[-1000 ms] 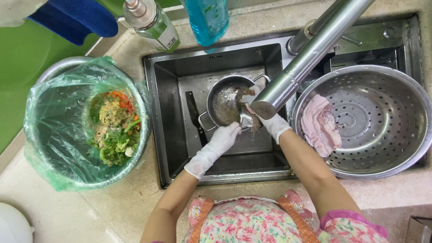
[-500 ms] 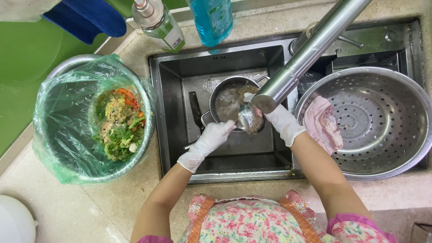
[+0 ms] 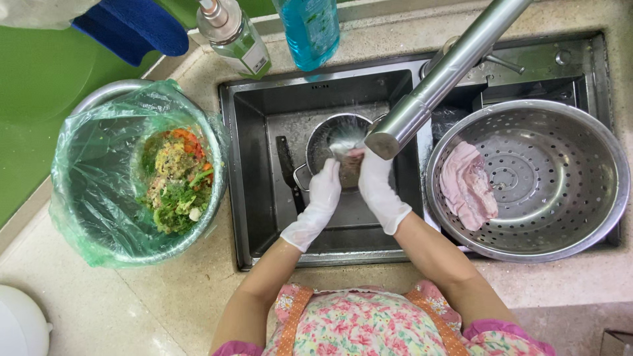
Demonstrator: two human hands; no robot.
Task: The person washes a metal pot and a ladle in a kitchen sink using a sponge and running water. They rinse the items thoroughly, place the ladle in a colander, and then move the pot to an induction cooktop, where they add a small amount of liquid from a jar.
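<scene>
Both my hands wear white gloves and meet over a small steel pot (image 3: pixel 330 135) standing in the sink (image 3: pixel 264 198). My left hand (image 3: pixel 323 194) and my right hand (image 3: pixel 376 181) together grip a pale piece of meat (image 3: pixel 348 165) under the steel faucet spout (image 3: pixel 422 105), where water splashes. Another pink piece of meat (image 3: pixel 467 186) lies in the perforated steel colander (image 3: pixel 560 217) on the right side of the sink. A dark knife (image 3: pixel 289 171) lies on the sink floor left of the pot.
A bin lined with a green bag (image 3: pixel 99 191) holds vegetable scraps on the counter at the left. A soap dispenser (image 3: pixel 232 33), a blue liquid bottle (image 3: pixel 308 29) and a blue cloth (image 3: pixel 132 26) stand behind the sink. A white object (image 3: pixel 20 326) sits at the bottom left.
My left hand has risen from the sink's front to join my right hand on the meat under the faucet. Water now splashes into the pot.
</scene>
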